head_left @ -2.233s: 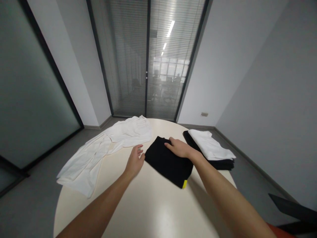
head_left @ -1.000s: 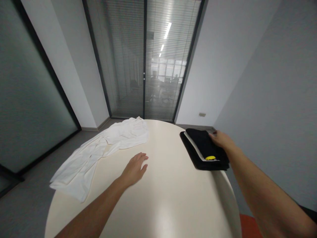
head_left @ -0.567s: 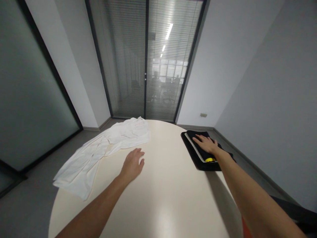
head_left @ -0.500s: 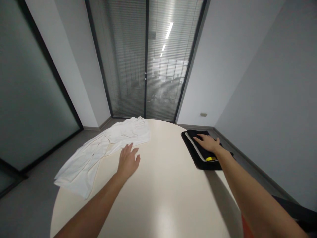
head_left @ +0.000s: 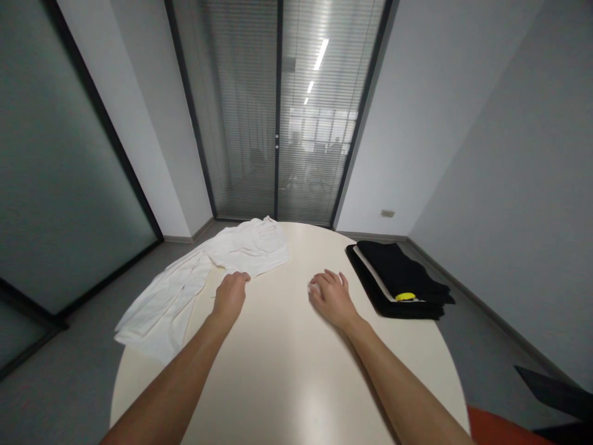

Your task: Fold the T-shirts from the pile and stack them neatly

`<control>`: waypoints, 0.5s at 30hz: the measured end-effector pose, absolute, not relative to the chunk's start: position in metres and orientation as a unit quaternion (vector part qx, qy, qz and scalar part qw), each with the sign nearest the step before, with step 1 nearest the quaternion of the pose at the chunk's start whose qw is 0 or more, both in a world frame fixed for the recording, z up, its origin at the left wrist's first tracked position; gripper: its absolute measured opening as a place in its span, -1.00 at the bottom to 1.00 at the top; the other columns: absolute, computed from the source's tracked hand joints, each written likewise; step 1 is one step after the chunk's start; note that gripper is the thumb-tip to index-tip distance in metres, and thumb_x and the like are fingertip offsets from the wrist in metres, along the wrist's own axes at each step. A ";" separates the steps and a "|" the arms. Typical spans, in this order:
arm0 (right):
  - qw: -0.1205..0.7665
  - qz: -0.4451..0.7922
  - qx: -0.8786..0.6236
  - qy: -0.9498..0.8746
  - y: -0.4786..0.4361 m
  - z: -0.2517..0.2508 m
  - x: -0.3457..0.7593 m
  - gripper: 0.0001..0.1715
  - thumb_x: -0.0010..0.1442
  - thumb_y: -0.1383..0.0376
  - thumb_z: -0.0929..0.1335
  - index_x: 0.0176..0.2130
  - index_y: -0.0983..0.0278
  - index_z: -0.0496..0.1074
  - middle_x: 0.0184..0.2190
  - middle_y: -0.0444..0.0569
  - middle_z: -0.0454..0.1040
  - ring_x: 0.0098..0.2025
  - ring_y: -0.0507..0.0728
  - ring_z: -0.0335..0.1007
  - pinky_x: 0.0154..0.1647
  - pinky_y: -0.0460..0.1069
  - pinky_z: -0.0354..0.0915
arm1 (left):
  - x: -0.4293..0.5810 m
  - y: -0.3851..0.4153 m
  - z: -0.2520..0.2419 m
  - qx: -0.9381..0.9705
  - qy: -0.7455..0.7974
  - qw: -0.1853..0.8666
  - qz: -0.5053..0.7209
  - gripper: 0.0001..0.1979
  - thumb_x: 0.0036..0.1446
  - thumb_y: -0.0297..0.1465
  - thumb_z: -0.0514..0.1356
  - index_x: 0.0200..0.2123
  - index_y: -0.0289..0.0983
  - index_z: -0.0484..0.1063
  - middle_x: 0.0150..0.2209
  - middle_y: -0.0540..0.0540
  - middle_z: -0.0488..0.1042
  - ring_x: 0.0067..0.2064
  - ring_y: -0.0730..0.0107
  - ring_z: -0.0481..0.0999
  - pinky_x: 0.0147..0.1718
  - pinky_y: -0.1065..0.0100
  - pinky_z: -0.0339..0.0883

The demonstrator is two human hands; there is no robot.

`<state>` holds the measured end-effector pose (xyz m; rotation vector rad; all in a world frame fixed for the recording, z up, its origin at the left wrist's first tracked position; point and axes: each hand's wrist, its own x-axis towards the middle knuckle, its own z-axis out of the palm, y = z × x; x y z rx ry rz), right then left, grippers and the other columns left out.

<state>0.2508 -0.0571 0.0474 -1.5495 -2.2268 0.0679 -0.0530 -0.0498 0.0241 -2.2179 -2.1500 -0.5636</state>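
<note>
A crumpled white garment (head_left: 217,262) lies spread over the far left of the round cream table (head_left: 287,364), one end hanging off the left edge. My left hand (head_left: 229,295) is at its near hem, fingers curled closed on the cloth's edge. My right hand (head_left: 330,295) rests on the bare tabletop in the middle, fingers stretched out and slightly apart, holding nothing. At the far right stands a stack of folded clothes (head_left: 401,272): black on top with a small yellow label (head_left: 406,296), a white layer under it, black at the bottom.
A glass door with blinds (head_left: 278,123) stands behind the table, and a dark glass wall (head_left: 55,185) runs along the left. A dark chair part (head_left: 551,386) and an orange-red surface (head_left: 495,426) sit at the lower right. Grey floor surrounds the table.
My right hand has left the folded stack and come left onto the table's middle. My left hand has moved forward to the white garment's hem and closed on it.
</note>
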 end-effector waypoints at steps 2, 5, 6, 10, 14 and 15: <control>0.205 0.037 -0.543 -0.814 -0.063 0.041 0.246 -0.74 0.34 0.28 0.24 -0.07 0.19 0.48 0.03 0.00 0.52 0.31 0.30 0.15 0.36 0.37 -0.18 | -0.053 -0.050 0.027 -0.704 -0.685 -0.007 -0.186 -0.59 0.25 -0.59 -0.06 -0.06 -0.30 0.54 -0.15 -0.26 0.57 -0.10 0.06 0.52 -0.08 0.15 0.36; 0.207 0.049 -0.525 -0.824 -0.067 0.038 0.244 -0.72 0.34 0.29 0.25 -0.02 0.19 0.47 0.04 0.00 0.51 0.31 0.29 0.16 0.37 0.36 -0.17 | -0.048 -0.051 0.029 -0.717 -0.666 -0.029 -0.204 -0.63 0.23 -0.60 -0.03 -0.12 -0.29 0.54 -0.19 -0.21 0.59 -0.14 0.14 0.54 -0.08 0.20 0.35; 0.212 0.053 -0.518 -0.827 -0.068 0.039 0.244 -0.70 0.33 0.29 0.25 0.01 0.19 0.46 0.05 0.01 0.51 0.30 0.28 0.17 0.37 0.35 -0.13 | -0.043 -0.053 0.029 -0.727 -0.650 -0.045 -0.217 -0.65 0.22 -0.61 -0.02 -0.15 -0.28 0.54 -0.20 -0.17 0.59 -0.15 0.18 0.54 -0.08 0.23 0.34; 0.226 0.072 -0.449 -0.861 -0.069 0.039 0.239 -0.46 0.30 0.29 0.29 0.24 0.24 0.32 0.19 0.08 0.41 0.28 0.25 0.21 0.35 0.23 0.06 | -0.005 -0.072 0.031 -0.786 -0.546 -0.117 -0.263 -0.69 0.15 -0.65 0.01 -0.28 -0.26 0.52 -0.29 -0.09 0.56 -0.20 0.28 0.52 -0.11 0.29 0.35; 0.215 0.090 -0.392 -0.890 -0.070 0.037 0.235 -0.52 0.34 0.26 0.30 0.21 0.22 0.38 0.25 0.08 0.36 0.32 0.22 0.18 0.39 0.19 0.04 | 0.033 -0.095 0.039 -0.839 -0.432 -0.189 -0.273 -0.71 0.20 -0.60 0.03 -0.30 -0.23 0.52 -0.28 -0.06 0.57 -0.19 0.31 0.53 -0.09 0.31 0.39; 0.212 0.097 -0.386 -0.893 -0.070 0.037 0.236 -0.61 0.36 0.27 0.28 0.13 0.21 0.44 0.21 0.06 0.40 0.30 0.20 0.21 0.39 0.18 0.05 | 0.036 -0.098 0.042 -0.845 -0.411 -0.199 -0.279 -0.72 0.24 -0.57 0.03 -0.26 -0.22 0.53 -0.25 -0.07 0.57 -0.16 0.32 0.54 -0.06 0.31 0.40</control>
